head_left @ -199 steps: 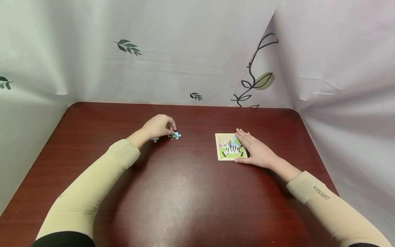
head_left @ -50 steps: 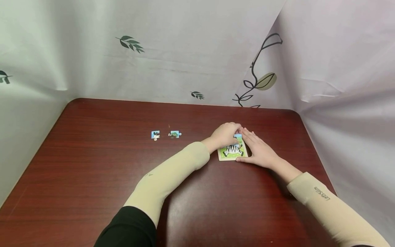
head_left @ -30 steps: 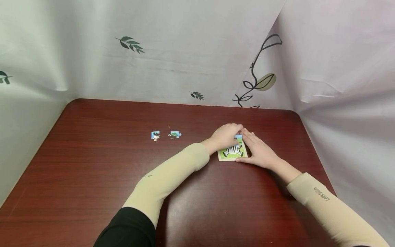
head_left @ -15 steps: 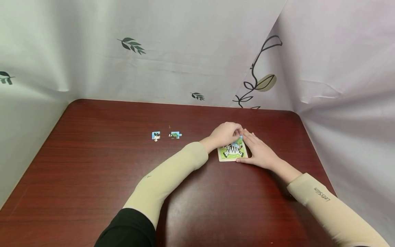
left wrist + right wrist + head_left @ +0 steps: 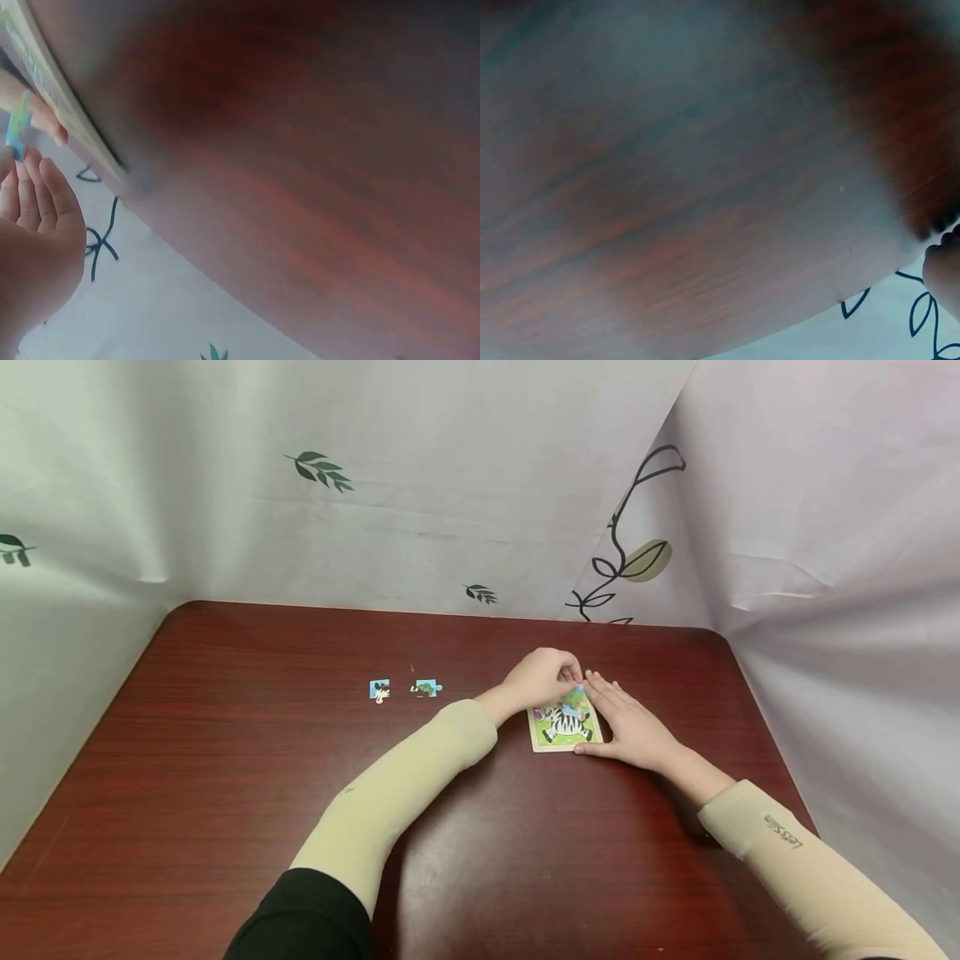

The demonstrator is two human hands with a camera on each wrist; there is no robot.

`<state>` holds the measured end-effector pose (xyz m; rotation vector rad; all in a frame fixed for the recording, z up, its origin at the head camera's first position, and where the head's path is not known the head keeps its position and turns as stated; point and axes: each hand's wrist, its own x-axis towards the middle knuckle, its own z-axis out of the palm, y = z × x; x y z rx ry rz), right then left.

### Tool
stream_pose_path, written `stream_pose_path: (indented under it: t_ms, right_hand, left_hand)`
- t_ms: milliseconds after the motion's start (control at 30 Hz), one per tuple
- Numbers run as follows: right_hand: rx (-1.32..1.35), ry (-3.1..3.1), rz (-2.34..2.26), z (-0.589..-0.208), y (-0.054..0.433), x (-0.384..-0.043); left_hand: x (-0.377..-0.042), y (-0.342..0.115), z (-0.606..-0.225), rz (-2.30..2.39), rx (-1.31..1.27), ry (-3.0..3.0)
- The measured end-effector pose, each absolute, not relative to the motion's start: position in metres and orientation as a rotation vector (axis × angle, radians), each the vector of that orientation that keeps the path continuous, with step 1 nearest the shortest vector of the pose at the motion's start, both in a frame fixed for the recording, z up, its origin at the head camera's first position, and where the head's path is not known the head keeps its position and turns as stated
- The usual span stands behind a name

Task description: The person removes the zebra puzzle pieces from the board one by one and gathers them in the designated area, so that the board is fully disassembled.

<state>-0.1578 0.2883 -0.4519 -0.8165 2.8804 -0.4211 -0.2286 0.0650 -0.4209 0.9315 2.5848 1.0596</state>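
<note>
A small square jigsaw puzzle [image 5: 564, 735] with a zebra picture and pale wooden frame lies on the table, right of centre. My left hand [image 5: 542, 677] is over its far left corner, pinching a blue-and-green puzzle piece [image 5: 19, 127] between thumb and fingertips. In the left wrist view that piece stands tilted above the board. Along the puzzle's right side rests my right hand [image 5: 630, 724], fingers straight, with the thumb at the near right corner. The far left part of the puzzle is hidden under my left hand. Only a sliver of the right hand shows in the right wrist view.
Two loose puzzle pieces lie on the dark red wooden table [image 5: 300, 760] to the left: a zebra-head piece [image 5: 379, 690] and a blue-and-green piece [image 5: 427, 688]. A pale curtain [image 5: 420, 527] with leaf prints hangs behind the table and at both sides.
My left hand went from the loose pieces to the puzzle, then just now drew slightly back and up to the left, uncovering more of the zebra. My right hand stayed at the puzzle's side.
</note>
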Motion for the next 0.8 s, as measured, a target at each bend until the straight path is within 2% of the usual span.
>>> stream_pose_path:
  t_ms: [800]
  right_hand:
    - [-0.794, 2.876, -0.372, -0.452, 0.287, -0.158]
  left_hand:
    - [-0.251, -0.030, -0.407, 0.941, 0.866, 2.536]
